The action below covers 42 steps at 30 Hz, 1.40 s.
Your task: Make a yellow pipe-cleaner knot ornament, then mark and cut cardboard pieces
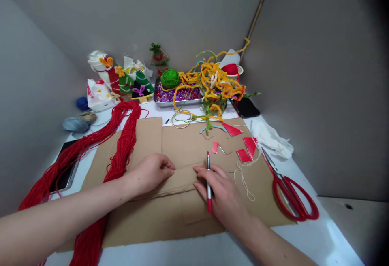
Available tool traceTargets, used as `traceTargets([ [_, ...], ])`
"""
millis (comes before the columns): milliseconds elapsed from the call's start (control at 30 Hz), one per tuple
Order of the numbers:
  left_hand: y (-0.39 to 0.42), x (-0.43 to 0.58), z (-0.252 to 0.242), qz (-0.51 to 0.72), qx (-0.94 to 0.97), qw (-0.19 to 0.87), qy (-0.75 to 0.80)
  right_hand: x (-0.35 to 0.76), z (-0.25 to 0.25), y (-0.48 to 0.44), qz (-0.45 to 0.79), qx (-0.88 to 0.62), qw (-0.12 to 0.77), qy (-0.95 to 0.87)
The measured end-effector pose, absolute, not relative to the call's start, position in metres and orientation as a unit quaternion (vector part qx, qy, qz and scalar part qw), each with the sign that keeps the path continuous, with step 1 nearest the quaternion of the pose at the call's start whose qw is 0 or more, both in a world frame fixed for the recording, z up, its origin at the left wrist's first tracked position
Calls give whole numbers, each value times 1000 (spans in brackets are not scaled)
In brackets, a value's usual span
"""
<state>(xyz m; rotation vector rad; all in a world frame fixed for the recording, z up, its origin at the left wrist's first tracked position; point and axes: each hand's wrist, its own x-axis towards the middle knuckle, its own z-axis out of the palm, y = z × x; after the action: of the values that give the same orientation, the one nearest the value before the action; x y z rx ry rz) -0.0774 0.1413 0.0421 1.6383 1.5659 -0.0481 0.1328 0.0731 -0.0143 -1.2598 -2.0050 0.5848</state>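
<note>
A broad brown cardboard sheet [146, 223] lies flat on the white table, with a folded cardboard strip [164, 183] across its middle. My left hand [150, 173] has curled fingers on the strip's left end. My right hand [220, 193] rests on the cardboard just right of the strip and grips a red and silver marker pen [208, 181], upright between the fingers. The pen's tip is hidden. Several small red paper pieces [247, 148] and a loose white string [243, 181] lie to the right of that hand.
Red-handled scissors [291, 195] lie at the right, and a white cloth [270, 138] lies behind them. A thick red yarn bundle [118, 136] crosses the sheet's left side over a phone [62, 173]. Behind stand a bead tray [178, 96], tangled orange yarn [212, 84] and felt tree ornaments [141, 81].
</note>
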Motion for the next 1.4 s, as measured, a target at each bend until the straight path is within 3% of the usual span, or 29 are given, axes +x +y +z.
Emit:
traceTargets([
  [267,145,-71,41,-39,628,437,643,131,-15,75,261,-490,352,-754],
  [533,138,-68,47,-29,698,362,618,137,-6,78,234,-515,323,-758],
  [833,139,-65,38,-16,651,398,646,138,-7,81,259,-510,302,-762],
  [1167,137,-72,43,9,597,514,616,142,0,78,324,-532,367,-691],
  [1400,110,-64,79,46,627,468,621,145,5,77,477,-534,464,-521],
])
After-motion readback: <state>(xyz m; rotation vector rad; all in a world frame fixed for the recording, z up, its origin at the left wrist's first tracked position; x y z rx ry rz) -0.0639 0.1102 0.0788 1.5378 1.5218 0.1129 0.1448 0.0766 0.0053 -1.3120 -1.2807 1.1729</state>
